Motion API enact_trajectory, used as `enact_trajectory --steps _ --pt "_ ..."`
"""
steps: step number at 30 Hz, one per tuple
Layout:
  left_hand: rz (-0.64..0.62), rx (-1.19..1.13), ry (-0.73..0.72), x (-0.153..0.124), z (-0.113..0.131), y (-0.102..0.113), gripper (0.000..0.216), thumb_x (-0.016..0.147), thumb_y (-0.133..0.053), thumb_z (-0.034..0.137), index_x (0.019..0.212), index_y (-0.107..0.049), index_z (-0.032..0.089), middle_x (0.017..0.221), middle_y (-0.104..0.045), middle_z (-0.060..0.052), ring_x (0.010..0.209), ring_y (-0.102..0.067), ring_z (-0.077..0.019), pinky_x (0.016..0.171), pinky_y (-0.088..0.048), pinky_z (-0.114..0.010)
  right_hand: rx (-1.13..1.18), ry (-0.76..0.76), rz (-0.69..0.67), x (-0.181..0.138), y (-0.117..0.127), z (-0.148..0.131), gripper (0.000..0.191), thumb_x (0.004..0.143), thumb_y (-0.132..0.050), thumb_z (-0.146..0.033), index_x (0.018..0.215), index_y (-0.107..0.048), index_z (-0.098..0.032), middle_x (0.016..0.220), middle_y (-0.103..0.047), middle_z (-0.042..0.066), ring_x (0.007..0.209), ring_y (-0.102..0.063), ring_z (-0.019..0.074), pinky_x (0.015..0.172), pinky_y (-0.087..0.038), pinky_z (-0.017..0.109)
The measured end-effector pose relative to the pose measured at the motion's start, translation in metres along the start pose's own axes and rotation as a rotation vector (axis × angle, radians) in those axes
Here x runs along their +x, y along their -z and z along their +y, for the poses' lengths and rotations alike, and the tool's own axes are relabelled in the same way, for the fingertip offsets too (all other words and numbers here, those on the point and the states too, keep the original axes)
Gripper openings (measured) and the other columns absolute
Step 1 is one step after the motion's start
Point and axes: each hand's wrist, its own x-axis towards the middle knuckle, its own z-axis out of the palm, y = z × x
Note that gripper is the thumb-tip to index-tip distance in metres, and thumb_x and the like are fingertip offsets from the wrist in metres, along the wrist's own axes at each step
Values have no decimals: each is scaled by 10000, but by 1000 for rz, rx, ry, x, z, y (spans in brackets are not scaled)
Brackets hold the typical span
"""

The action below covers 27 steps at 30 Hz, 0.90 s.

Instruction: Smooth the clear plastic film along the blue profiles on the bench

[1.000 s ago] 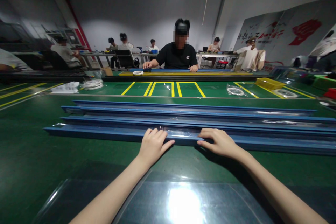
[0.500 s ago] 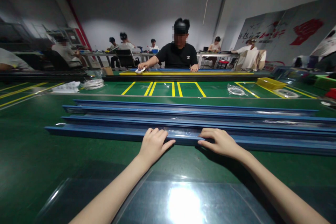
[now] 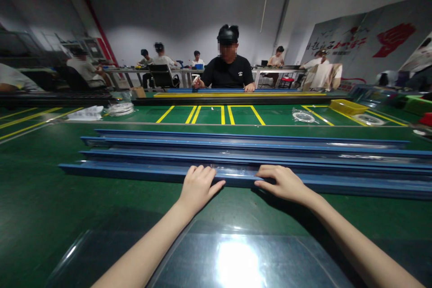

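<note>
Three long blue channel profiles lie side by side across the green table. The nearest blue channel profile (image 3: 128, 173) has both of my hands on its front wall. My left hand (image 3: 199, 186) hooks its fingers over the wall, with the thumb out to the right. A short way to the right, my right hand (image 3: 281, 182) grips the same wall between thumb and fingers. Clear film or plastic glints inside the channel between my hands. Behind it, the middle profile (image 3: 236, 157) and the far profile (image 3: 236, 137) lie roughly parallel.
A glossy clear sheet (image 3: 189, 261) covers the near table edge under my forearms. Beyond the profiles are yellow tape lines, bagged coils (image 3: 120, 109), another coil (image 3: 303, 117) and a yellow tray (image 3: 347, 107). A co-worker in black (image 3: 229, 72) sits opposite, behind yellow and black profiles (image 3: 236, 95).
My hands and the blue profiles have stayed in place. Across the table, the co-worker's hand with a white item has lifted and drawn back from the profiles.
</note>
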Motion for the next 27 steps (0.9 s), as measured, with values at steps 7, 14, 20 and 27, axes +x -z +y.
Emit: enact_trajectory --steps 7,14,20,27 --pt "38 -66 -2 -2 -1 -1 251 841 -412 391 842 -532 170 760 -611 -14 691 -508 -156 643 -292 -294 8 0 3 0 1 0 332 816 -385 -453 797 -618 -218 823 -609 16 747 -559 156 636 -359 241" --pt "39 -53 16 -1 -2 -3 273 835 -413 409 737 -513 176 682 -581 -3 658 -495 -153 629 -285 -288 22 -10 1 2 -1 1 335 805 -401 -460 760 -618 -208 798 -604 18 723 -550 149 622 -351 233" --pt "47 -49 28 0 -1 -2 282 825 -427 418 714 -516 175 657 -572 -2 640 -488 -149 614 -283 -284 19 -14 9 1 -1 2 330 806 -403 -459 751 -614 -211 795 -602 12 716 -548 147 614 -347 232" --pt "55 -27 39 1 0 0 306 818 -426 437 689 -509 172 629 -556 -2 619 -479 -147 608 -283 -280 12 -6 11 1 -2 2 335 811 -397 -466 747 -605 -211 793 -601 9 721 -547 146 614 -347 229"
